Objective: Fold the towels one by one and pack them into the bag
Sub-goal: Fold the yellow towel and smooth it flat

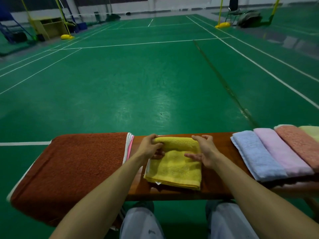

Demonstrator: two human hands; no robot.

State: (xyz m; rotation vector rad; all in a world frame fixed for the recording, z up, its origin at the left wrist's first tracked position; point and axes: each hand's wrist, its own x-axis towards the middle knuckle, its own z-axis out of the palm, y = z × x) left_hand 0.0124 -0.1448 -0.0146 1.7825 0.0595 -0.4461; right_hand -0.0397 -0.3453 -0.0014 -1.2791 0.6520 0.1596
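Observation:
A yellow towel point(176, 167), partly folded, lies on the wooden bench point(214, 187) right in front of me. My left hand point(151, 146) grips its far left corner, fingers curled round the folded edge. My right hand point(202, 152) rests on the towel's far right edge with straight fingers pointing left. A large rust-red towel point(69, 169) covers the left part of the bench, over a pink-and-white striped one point(129, 145). No bag shows in view.
Folded towels lie side by side on the bench's right end: blue point(255, 156), pink point(281, 152), salmon point(300, 144) and pale green point(310, 132). Beyond the bench stretches a green court floor point(138, 75). My knees point(186, 221) are below the bench's near edge.

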